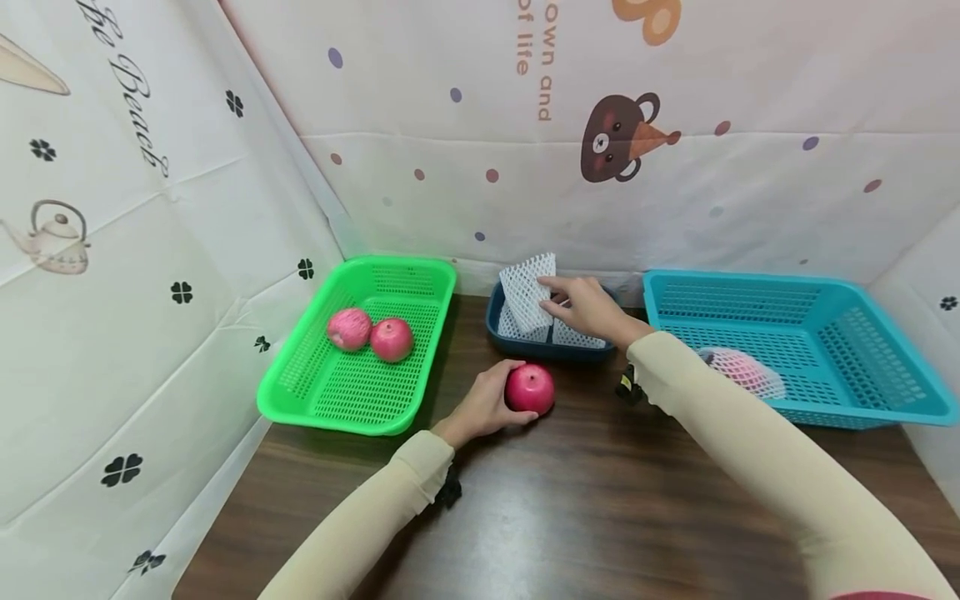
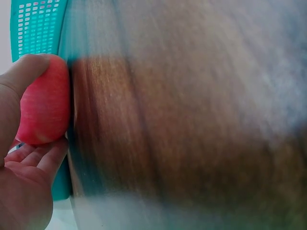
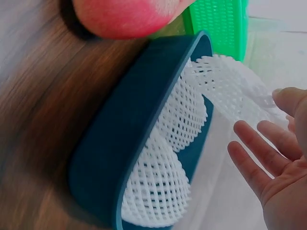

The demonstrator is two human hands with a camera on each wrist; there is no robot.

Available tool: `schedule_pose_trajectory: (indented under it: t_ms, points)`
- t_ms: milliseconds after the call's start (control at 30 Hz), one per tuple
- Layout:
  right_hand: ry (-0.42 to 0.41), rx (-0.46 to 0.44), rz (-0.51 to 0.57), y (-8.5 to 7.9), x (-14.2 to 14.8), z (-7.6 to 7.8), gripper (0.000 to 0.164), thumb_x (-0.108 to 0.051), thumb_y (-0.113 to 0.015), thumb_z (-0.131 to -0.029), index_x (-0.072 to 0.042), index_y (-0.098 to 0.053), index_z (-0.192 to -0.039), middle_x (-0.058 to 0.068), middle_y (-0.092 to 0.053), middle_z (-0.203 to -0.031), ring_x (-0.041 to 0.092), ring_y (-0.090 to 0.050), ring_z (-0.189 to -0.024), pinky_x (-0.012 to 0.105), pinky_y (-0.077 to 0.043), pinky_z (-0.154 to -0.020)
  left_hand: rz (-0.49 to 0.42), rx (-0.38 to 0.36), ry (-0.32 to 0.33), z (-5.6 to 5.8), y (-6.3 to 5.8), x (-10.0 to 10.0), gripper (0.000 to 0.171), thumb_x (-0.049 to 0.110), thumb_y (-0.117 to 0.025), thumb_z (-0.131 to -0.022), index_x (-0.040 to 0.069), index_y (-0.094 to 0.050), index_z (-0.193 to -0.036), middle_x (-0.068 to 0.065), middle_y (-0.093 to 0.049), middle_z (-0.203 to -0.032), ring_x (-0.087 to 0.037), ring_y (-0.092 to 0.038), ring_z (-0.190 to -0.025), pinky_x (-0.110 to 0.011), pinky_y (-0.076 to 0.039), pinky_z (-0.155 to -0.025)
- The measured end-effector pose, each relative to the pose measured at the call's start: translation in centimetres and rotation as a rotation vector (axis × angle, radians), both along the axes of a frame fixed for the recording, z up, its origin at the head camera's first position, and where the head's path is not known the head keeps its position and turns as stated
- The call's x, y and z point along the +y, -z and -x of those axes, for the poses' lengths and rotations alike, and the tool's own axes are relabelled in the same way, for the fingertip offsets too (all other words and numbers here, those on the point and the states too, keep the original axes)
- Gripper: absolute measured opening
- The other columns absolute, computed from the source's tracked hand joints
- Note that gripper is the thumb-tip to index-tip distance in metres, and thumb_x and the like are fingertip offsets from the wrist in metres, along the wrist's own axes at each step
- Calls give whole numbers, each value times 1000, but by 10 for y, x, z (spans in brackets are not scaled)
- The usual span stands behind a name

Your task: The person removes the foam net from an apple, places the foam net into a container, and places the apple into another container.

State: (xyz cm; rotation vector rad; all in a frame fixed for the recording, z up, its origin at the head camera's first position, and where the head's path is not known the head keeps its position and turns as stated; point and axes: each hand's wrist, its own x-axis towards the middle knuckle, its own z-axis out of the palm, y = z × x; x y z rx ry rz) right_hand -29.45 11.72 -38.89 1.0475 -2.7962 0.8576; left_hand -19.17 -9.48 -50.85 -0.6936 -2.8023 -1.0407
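A red apple (image 1: 531, 390) sits on the dark wooden table, its stem end up. My left hand (image 1: 483, 404) grips it from the left, thumb on the near side and fingers on the far side. In the left wrist view the same apple (image 2: 45, 103) shows between thumb and fingers. My right hand (image 1: 588, 310) pinches a white foam fruit net (image 1: 525, 292) by its edge, above a dark blue box (image 3: 110, 129). More foam nets (image 3: 156, 184) lie inside that box.
On the left, a green basket (image 1: 433, 350) holds two apples (image 1: 392, 340). A blue basket (image 1: 892, 350) on the right contains a fruit in a foam net (image 1: 744, 372). Printed white cloth (image 1: 420, 100) hangs behind and at the sides.
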Motion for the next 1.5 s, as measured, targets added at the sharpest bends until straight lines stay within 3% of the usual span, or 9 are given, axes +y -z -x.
schedule_pose_trajectory:
  t_ms: [267, 500, 767, 967, 1200, 1333, 1433, 1500]
  points:
    - [79, -27, 56, 14, -10, 9, 48, -23, -61, -97, -6, -52, -141, 13, -71, -103, 24, -68, -93, 37, -55, -67, -8, 29, 17, 2, 1, 2, 79, 39, -85, -73, 6, -47, -134, -8, -58, -129, -20, -58, -114, -32, -50, -94]
    - [141, -150, 84, 21, -17, 11, 51, -27, -59, -98, -11, -48, -145, 16, -62, -127, 28, -63, -110, 45, -54, -87, -14, 23, 24, 3, 1, 2, 79, 40, -85, -73, 6, -47, -134, -8, -57, -129, -19, -58, -114, -30, -49, -95]
    - [146, -232, 37, 32, -23, 13, 52, -28, -59, -99, -8, -46, -145, 16, -55, -137, 29, -58, -119, 46, -51, -92, -12, 6, 24, 3, 0, 1, 79, 40, -85, -73, 7, -46, -134, -7, -57, -129, -18, -57, -115, -29, -49, -95]
    - [110, -192, -91, 35, -24, 14, 51, -22, -60, -98, 0, -47, -142, 20, -56, -135, 31, -60, -116, 49, -47, -97, -7, 14, 22, 3, 1, -1, 79, 41, -85, -72, 7, -47, -133, -7, -57, -128, -17, -57, -114, -28, -49, -94]
    - [123, -110, -215, 33, -27, 15, 49, -23, -63, -96, -3, -52, -139, 12, -70, -98, 21, -65, -76, 42, -54, -76, 1, 31, 27, 4, 0, -3, 78, 41, -85, -72, 7, -48, -132, -7, -58, -127, -17, -57, -114, -27, -49, -94]
    - [110, -45, -258, 35, -28, 18, 43, -23, -63, -95, -4, -58, -133, 15, -68, -108, 27, -64, -92, 46, -53, -84, 1, 21, 22, 4, 1, -4, 78, 41, -85, -72, 7, -48, -132, -6, -58, -127, -16, -57, -114, -27, -49, -94]
    - [105, 2, -275, 37, -28, 20, 38, -21, -64, -94, -5, -62, -128, 17, -61, -121, 33, -56, -107, 50, -48, -92, 6, 16, 23, 4, 1, -4, 78, 41, -85, -72, 7, -48, -132, -6, -57, -127, -16, -57, -114, -27, -49, -94]
    - [108, 17, -266, 38, -29, 20, 35, -21, -65, -94, -7, -64, -126, 18, -57, -120, 35, -51, -110, 51, -47, -92, 8, 17, 24, 4, 2, -4, 79, 42, -85, -72, 7, -48, -132, -6, -57, -127, -16, -57, -114, -27, -49, -94]
